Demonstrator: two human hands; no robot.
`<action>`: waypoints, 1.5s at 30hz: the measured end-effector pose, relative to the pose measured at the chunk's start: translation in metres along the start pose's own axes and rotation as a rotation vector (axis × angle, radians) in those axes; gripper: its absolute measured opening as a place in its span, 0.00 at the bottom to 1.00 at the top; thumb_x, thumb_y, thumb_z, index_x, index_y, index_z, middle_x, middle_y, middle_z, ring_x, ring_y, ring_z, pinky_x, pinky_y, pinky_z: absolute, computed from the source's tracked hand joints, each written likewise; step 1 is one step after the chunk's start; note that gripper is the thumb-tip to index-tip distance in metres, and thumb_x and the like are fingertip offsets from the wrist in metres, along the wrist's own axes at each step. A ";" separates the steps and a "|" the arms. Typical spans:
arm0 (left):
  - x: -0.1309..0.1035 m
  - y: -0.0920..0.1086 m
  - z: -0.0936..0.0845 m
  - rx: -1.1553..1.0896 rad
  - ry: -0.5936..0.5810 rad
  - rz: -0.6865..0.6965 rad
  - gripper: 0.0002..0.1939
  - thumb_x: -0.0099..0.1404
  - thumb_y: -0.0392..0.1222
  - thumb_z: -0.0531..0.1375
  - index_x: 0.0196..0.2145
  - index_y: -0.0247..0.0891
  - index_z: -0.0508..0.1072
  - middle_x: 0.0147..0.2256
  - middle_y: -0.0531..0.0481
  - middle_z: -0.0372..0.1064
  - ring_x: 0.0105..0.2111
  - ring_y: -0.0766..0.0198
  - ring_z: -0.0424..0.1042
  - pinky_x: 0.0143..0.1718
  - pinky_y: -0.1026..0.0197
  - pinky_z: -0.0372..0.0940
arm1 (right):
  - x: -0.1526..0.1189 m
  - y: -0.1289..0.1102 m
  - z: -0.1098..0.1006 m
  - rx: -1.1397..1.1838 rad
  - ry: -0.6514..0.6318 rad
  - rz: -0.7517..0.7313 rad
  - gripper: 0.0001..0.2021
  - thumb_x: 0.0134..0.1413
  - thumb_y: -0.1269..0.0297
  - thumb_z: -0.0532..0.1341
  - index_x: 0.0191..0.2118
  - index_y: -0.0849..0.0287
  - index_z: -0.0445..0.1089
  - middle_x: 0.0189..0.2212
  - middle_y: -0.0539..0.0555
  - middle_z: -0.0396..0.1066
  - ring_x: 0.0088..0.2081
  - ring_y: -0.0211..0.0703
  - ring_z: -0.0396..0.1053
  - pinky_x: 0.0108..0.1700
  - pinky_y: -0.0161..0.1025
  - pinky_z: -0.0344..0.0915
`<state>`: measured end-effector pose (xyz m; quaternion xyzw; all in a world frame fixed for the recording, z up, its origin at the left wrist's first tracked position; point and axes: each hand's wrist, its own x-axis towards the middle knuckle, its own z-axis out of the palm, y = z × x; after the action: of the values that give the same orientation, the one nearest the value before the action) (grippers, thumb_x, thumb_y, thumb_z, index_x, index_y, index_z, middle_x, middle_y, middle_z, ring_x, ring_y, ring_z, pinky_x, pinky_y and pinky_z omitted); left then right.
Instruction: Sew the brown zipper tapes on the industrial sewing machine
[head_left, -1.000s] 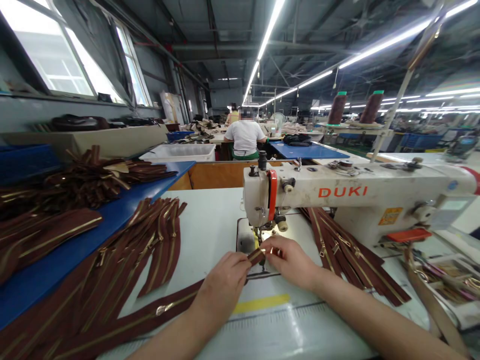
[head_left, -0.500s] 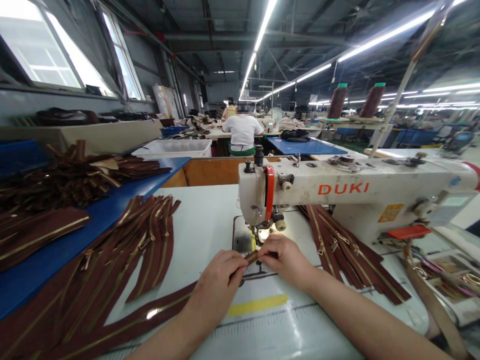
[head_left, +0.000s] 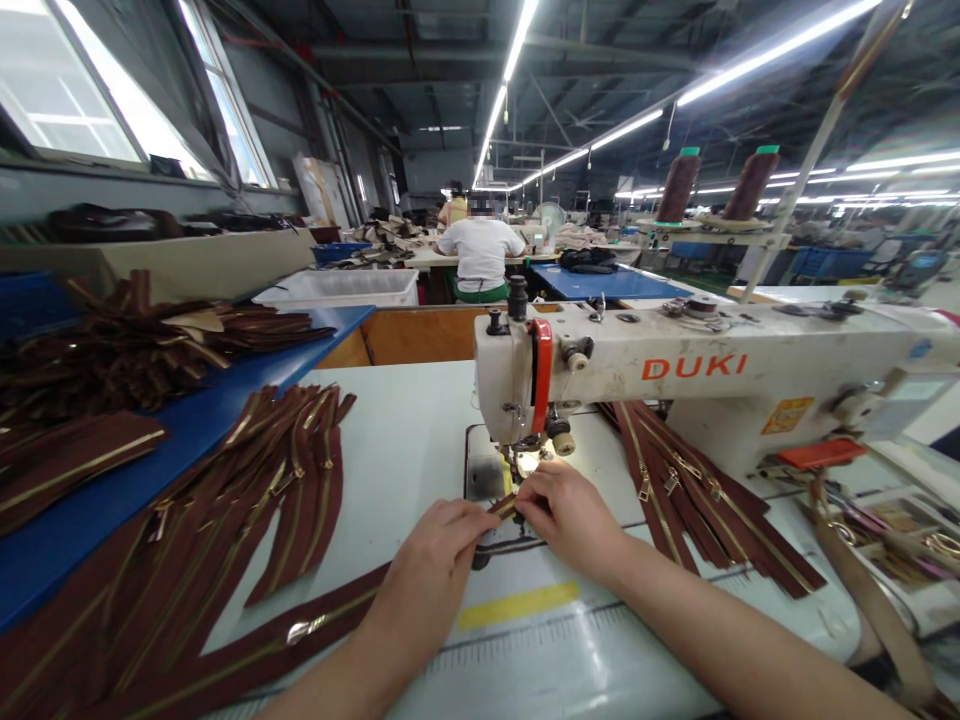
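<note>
A brown zipper (head_left: 330, 618) with gold teeth and a shiny pull runs from the lower left, under my left wrist, toward the needle area. My left hand (head_left: 442, 545) pinches it near its end. Close beside, my right hand (head_left: 566, 510) has its fingers closed on the tip of the same zipper, just in front of the presser foot. The white sewing machine (head_left: 555, 385) stands over the work, its lamp lit behind my right fingers. Those fingers partly hide the needle and the zipper's tip.
Brown zippers (head_left: 292, 470) lie in a pile to the left, and more zippers (head_left: 697, 490) rest under the machine arm. A blue table (head_left: 187, 440) at the left bears further heaps. Thread cones (head_left: 679, 187) stand at the back right. A person (head_left: 480, 250) in white sits ahead.
Both hands keep hold of the zipper near the needle, with only slight finger movement. The zipper's pull sits slightly further left, and the whole view has shifted a little.
</note>
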<state>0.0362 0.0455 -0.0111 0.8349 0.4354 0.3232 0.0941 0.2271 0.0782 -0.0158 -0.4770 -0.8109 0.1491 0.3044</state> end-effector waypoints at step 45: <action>0.009 0.026 0.001 0.195 -0.264 0.171 0.17 0.61 0.25 0.49 0.41 0.35 0.73 0.38 0.44 0.69 0.40 0.57 0.69 0.43 0.53 0.69 | 0.002 -0.009 -0.007 -0.218 -0.080 -0.005 0.07 0.58 0.69 0.56 0.34 0.59 0.71 0.34 0.54 0.69 0.39 0.43 0.65 0.36 0.36 0.58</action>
<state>0.0581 0.0372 0.0036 0.9093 0.3760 0.1738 0.0412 0.2241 0.0751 -0.0047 -0.4987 -0.8351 0.0783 0.2185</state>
